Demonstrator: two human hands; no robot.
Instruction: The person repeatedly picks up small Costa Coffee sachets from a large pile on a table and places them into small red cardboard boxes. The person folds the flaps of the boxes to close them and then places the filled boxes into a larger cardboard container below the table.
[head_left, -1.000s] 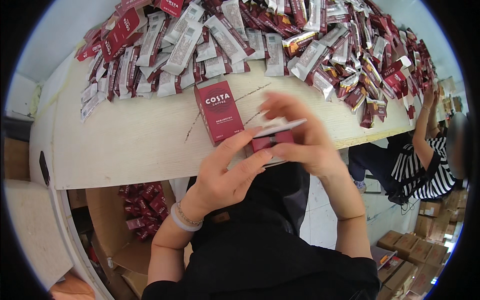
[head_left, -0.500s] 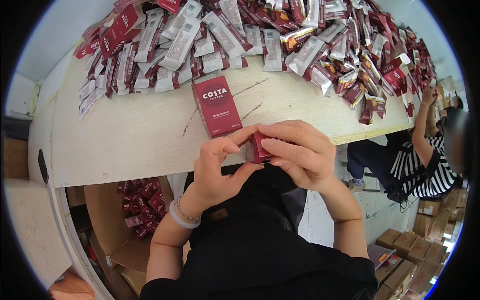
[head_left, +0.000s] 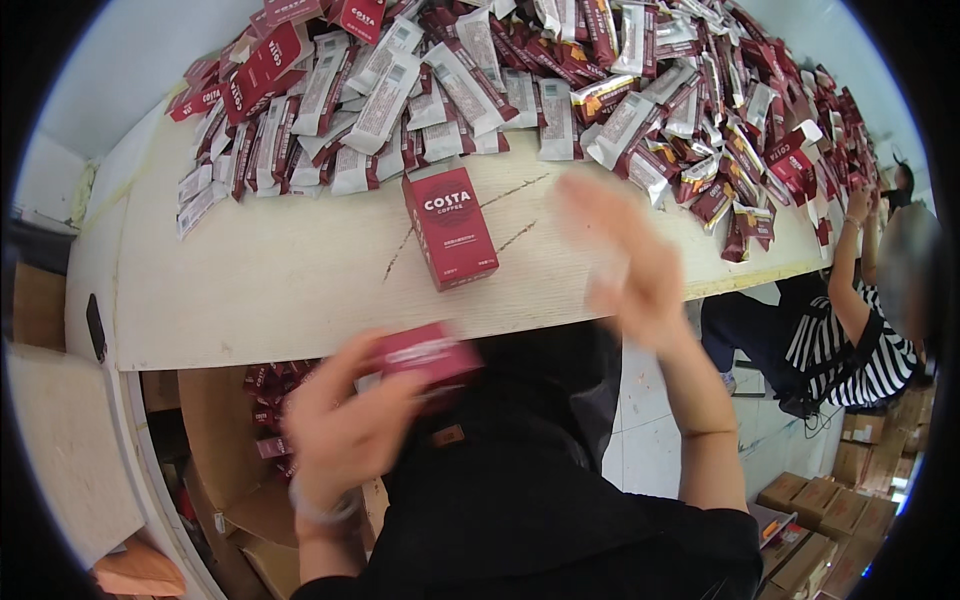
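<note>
My left hand [head_left: 348, 425], blurred, grips a small maroon carton [head_left: 428, 355] just off the table's front edge, above my lap and beside the cardboard box [head_left: 215, 455] of similar maroon cartons. My right hand [head_left: 620, 250] is raised over the right part of the pale wooden table [head_left: 250, 290], fingers apart and holding nothing, smeared by motion. A larger maroon carton [head_left: 450, 240] lies on the table between my hands and the pile.
A large heap of silver-and-maroon packets [head_left: 470, 95] and opened cartons covers the far table. At right, a person in a striped top [head_left: 855, 355] reaches toward the heap. Stacked brown boxes [head_left: 820, 505] stand on the floor at lower right.
Both hands worked on the small carton at the table edge. Now my left hand has carried it down and left, while my right hand has let go and moved up and right.
</note>
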